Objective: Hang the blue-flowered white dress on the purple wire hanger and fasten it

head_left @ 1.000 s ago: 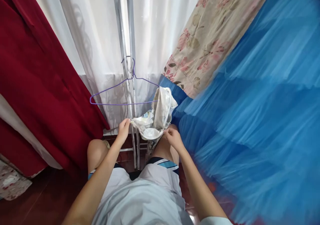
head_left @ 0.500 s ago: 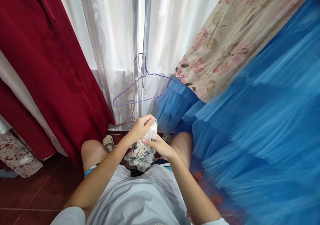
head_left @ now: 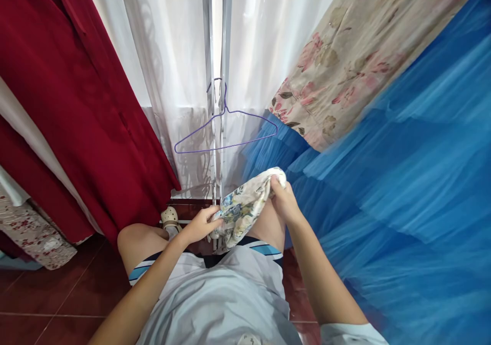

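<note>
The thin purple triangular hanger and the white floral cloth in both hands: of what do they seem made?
Purple hanger: probably plastic-coated metal wire with smooth finish, since it is slender and bends smoothly; solid plastic remains possible. Floral cloth: soft, matte fabric, perhaps cotton, judging by its loose folds.

The floral cloth, draped over one end of the purple hanger a second ago and bunched between both hands half a second ago, is now stretching out on a slant above the person's lap. The right hand is moving up and outward, lifting one end of the cloth beside the right knee. The left hand is drawing away down and to the left, pinching the cloth's lower left edge. The hanger is now dangling bare.
</note>
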{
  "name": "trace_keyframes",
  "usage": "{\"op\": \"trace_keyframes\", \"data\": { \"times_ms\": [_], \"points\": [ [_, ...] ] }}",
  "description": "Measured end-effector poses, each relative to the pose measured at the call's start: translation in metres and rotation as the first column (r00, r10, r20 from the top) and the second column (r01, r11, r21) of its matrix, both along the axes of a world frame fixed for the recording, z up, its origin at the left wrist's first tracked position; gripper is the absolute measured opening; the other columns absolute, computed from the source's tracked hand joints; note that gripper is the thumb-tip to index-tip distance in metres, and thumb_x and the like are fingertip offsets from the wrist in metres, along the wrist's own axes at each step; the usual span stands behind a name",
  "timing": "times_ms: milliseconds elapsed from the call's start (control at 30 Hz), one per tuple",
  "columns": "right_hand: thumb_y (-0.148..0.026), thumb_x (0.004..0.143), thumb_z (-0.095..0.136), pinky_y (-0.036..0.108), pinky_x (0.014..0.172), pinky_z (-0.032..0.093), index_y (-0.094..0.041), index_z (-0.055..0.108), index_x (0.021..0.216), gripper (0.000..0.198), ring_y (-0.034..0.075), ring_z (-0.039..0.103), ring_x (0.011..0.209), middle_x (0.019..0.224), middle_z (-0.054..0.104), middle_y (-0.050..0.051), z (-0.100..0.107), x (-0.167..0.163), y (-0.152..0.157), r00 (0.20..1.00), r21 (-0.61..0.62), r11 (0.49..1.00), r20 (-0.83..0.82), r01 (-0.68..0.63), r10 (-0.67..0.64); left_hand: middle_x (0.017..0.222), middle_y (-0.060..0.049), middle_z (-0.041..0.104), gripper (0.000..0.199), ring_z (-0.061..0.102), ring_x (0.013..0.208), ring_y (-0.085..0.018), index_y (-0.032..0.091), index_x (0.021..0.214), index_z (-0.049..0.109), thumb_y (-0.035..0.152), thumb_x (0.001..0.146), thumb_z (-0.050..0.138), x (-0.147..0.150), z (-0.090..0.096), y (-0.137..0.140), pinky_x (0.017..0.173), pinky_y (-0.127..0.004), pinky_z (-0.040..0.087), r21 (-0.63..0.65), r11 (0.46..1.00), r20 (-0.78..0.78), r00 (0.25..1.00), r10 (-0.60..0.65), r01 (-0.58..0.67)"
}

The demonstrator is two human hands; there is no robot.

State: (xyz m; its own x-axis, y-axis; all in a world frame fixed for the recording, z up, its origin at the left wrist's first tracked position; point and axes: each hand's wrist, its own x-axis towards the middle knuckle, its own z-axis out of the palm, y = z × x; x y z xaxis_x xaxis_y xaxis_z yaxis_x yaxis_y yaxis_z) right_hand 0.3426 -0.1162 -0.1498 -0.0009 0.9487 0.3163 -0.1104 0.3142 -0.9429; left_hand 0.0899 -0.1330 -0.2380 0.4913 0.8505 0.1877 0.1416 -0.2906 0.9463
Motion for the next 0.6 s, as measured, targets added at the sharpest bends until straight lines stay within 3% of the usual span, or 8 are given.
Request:
{"op": "trace_keyframes", "data": {
  "times_ms": [67,167,267,333,400,467,533,600],
  "points": [
    [-0.065,0.083,0.06,0.037,0.078,0.054,-0.023,0.066,0.096,0.044,0.027,0.068,0.089,0.09,0.073,0.005,0.0,0.005,0.0,0.988,-0.06,0.998,-0.155,0.013,-0.022,0.107,-0.005,0.068,0.032,0.061,0.101,-0.021,0.018,0.114,0.065,0.016,0.084,0.054,-0.011,-0.003,0.001,0.094,-0.033,0.046,0.141,0.988,-0.11,0.99,0.085,-0.07],
    [-0.068,0.082,0.059,0.04,0.077,0.056,-0.024,0.067,0.099,0.047,0.027,0.07,0.085,0.087,0.074,0.005,0.0,0.011,-0.006,0.969,-0.171,0.983,-0.248,-0.059,0.015,0.097,-0.003,0.069,0.04,0.062,0.095,-0.019,0.018,0.102,0.068,0.003,0.074,0.044,-0.032,-0.013,0.004,0.09,-0.03,0.047,0.247,0.967,-0.229,0.967,0.115,-0.056],
    [-0.067,0.083,0.057,0.04,0.071,0.056,-0.025,0.068,0.096,0.046,0.026,0.07,0.076,0.079,0.073,0.005,0.004,0.019,-0.008,0.974,-0.214,0.973,-0.224,-0.088,0.039,0.079,-0.002,0.068,0.034,0.063,0.081,-0.019,0.017,0.079,0.069,0.003,0.067,0.04,-0.062,-0.025,0.011,0.083,-0.031,0.051,0.28,0.957,-0.304,0.938,0.166,-0.078],
    [-0.061,0.081,0.063,0.037,0.066,0.053,-0.023,0.068,0.09,0.039,0.024,0.067,0.068,0.074,0.07,0.004,0.01,0.023,0.002,0.992,-0.17,0.983,-0.115,-0.069,0.049,0.078,-0.003,0.069,0.03,0.064,0.083,-0.02,0.017,0.07,0.067,0.004,0.065,0.04,-0.088,-0.023,0.02,0.092,-0.037,0.05,0.377,0.913,-0.291,0.915,0.279,-0.159],
    [-0.056,0.079,0.069,0.032,0.061,0.049,-0.02,0.068,0.081,0.037,0.021,0.062,0.061,0.068,0.067,0.002,0.019,0.024,0.024,0.997,-0.065,0.998,0.07,-0.026,0.031,0.087,-0.004,0.072,0.034,0.064,0.102,-0.023,0.019,0.071,0.069,0.004,0.062,0.04,-0.116,-0.009,0.035,0.11,-0.045,0.037,0.537,0.815,-0.266,0.873,0.409,-0.218],
    [-0.055,0.078,0.069,0.03,0.06,0.046,-0.018,0.067,0.078,0.037,0.018,0.057,0.06,0.067,0.064,0.002,0.031,0.019,0.055,0.959,0.115,0.993,0.277,0.023,-0.054,0.098,-0.003,0.074,0.041,0.056,0.122,-0.025,0.022,0.081,0.073,0.005,0.062,0.041,-0.143,0.015,0.057,0.12,-0.05,0.018,0.676,0.701,-0.28,0.802,0.528,-0.225],
    [-0.054,0.08,0.066,0.03,0.067,0.045,-0.017,0.066,0.085,0.038,0.019,0.058,0.069,0.078,0.066,0.003,0.043,0.01,0.089,0.892,0.302,0.953,0.42,0.035,-0.166,0.112,-0.002,0.073,0.046,0.047,0.133,-0.027,0.025,0.092,0.075,0.008,0.064,0.042,-0.163,0.044,0.083,0.121,-0.053,0.011,0.713,0.661,-0.327,0.723,0.609,-0.234],
    [-0.053,0.084,0.061,0.031,0.074,0.045,-0.016,0.065,0.092,0.038,0.021,0.06,0.08,0.089,0.069,0.005,0.051,-0.001,0.119,0.829,0.391,0.92,0.507,0.024,-0.237,0.117,-0.002,0.071,0.043,0.045,0.135,-0.029,0.025,0.091,0.075,0.011,0.064,0.044,-0.174,0.073,0.112,0.12,-0.056,0.012,0.684,0.65,-0.302,0.683,0.665,-0.331]
  ]
}}
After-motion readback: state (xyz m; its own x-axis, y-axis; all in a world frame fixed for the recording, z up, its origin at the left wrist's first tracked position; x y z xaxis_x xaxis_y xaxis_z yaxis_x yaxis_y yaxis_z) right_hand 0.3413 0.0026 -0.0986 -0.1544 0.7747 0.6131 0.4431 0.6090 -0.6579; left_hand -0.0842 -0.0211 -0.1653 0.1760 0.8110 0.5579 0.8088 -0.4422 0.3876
